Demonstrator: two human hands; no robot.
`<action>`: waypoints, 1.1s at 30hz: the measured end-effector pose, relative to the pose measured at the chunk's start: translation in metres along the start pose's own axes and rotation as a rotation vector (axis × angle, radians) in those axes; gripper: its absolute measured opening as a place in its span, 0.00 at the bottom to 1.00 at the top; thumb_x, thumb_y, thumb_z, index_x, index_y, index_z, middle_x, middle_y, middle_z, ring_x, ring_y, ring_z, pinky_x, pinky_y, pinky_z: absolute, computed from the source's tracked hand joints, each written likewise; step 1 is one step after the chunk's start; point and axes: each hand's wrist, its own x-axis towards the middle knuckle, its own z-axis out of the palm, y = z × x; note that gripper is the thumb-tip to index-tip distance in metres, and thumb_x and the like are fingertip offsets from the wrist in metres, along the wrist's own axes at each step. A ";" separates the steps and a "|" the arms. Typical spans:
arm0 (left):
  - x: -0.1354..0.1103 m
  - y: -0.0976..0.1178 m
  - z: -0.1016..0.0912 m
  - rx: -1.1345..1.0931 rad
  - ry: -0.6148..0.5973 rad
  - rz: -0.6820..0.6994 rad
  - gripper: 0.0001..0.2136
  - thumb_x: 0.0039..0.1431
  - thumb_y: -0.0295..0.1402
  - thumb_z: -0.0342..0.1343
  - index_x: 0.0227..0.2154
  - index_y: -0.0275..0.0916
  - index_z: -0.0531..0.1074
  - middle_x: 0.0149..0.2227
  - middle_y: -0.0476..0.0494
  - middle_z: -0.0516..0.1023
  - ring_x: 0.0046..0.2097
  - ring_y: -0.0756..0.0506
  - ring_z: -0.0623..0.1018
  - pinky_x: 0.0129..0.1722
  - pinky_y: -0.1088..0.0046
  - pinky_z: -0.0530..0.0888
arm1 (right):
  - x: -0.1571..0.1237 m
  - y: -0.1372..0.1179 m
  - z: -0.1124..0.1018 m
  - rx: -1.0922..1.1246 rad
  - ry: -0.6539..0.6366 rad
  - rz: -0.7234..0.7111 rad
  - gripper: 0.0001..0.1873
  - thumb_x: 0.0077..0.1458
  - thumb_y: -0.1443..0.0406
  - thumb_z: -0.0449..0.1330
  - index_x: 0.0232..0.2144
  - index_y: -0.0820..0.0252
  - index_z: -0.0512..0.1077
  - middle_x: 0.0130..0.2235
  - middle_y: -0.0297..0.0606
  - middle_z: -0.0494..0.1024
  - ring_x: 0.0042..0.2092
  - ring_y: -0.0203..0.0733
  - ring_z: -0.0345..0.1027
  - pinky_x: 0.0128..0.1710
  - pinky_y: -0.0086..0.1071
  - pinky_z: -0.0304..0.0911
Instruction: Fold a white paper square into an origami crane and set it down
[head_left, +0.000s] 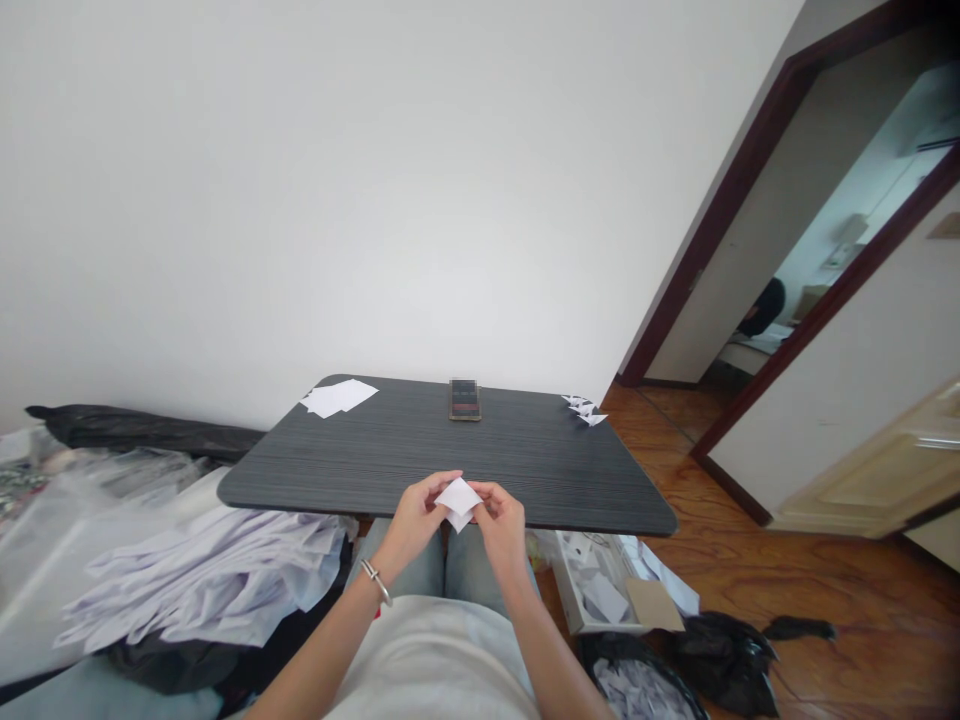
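Note:
A small folded piece of white paper point(459, 496) is held between both hands at the near edge of the dark table point(405, 450). My left hand point(420, 515) pinches its left side, with the thumb in front. On the opposite side, my right hand point(501, 515) grips the paper between thumb and fingers. The paper shows a diamond-shaped upper face and a pointed flap below it. Flat white sheets point(339, 397) lie at the table's far left corner. Several small folded paper pieces point(585, 409) stand in a row at the far right corner.
A phone point(465, 399) rests near the table's back edge, by the wall. Left of the table lies a heap of white cloth point(217, 575). On the floor at right are a white box point(592, 585), a bag of paper scraps point(637, 685) and a black plastic bag point(724, 655).

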 end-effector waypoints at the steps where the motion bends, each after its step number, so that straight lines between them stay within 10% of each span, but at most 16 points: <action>1: 0.000 -0.001 0.000 0.015 0.005 0.005 0.18 0.47 0.28 0.53 0.44 0.31 0.67 0.34 0.40 0.77 0.34 0.46 0.74 0.33 0.72 0.69 | 0.000 0.000 0.000 -0.005 -0.003 0.000 0.08 0.45 0.68 0.56 0.31 0.63 0.72 0.29 0.38 0.76 0.28 0.38 0.66 0.26 0.28 0.61; 33: -0.002 -0.003 0.002 0.189 -0.073 0.063 0.20 0.48 0.26 0.53 0.47 0.34 0.65 0.35 0.41 0.77 0.34 0.47 0.74 0.31 0.75 0.67 | 0.007 0.004 -0.005 -0.025 0.020 -0.040 0.10 0.38 0.72 0.57 0.29 0.63 0.71 0.27 0.37 0.76 0.30 0.40 0.69 0.29 0.29 0.63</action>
